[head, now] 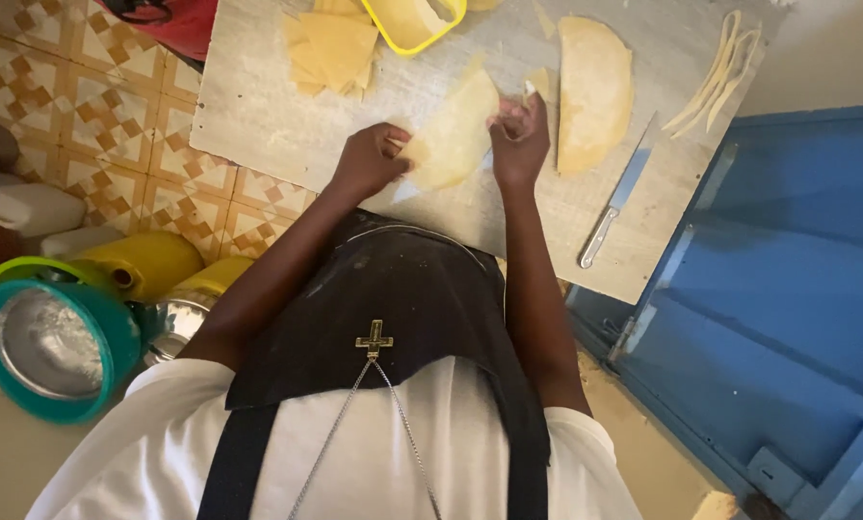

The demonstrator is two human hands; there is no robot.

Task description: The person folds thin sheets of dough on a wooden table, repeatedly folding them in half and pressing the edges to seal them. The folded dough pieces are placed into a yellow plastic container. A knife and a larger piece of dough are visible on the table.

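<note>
1. Hands are numbering two: the left hand (369, 159) is pinching the near-left edge of a pale yellow triangular sheet of thin dough (456, 135), and the right hand (520, 144) is pinching its far-right edge with fingers pressed together. The sheet is lying mid-board, between both hands.
2. One folded half-round dough sheet (595, 91) is resting just right of the hands; one stack of square dough pieces (330, 48) is sitting far left; a few thin dough strips (720, 72) are lying far right.
3. One steel knife with a blue-tinted blade (616, 207) is lying to the right, near the board's edge.
4. Everything is resting on a pale floury wooden board (258, 116), lying over a patterned tiled floor (104, 116) beside a blue metal door (797, 279).
5. One yellow-rimmed plastic tub (417, 21) is holding more dough at the far edge; one teal-rimmed sieve (56, 347) with white flour is sitting near left, beside yellow plastic jugs (152, 262).
</note>
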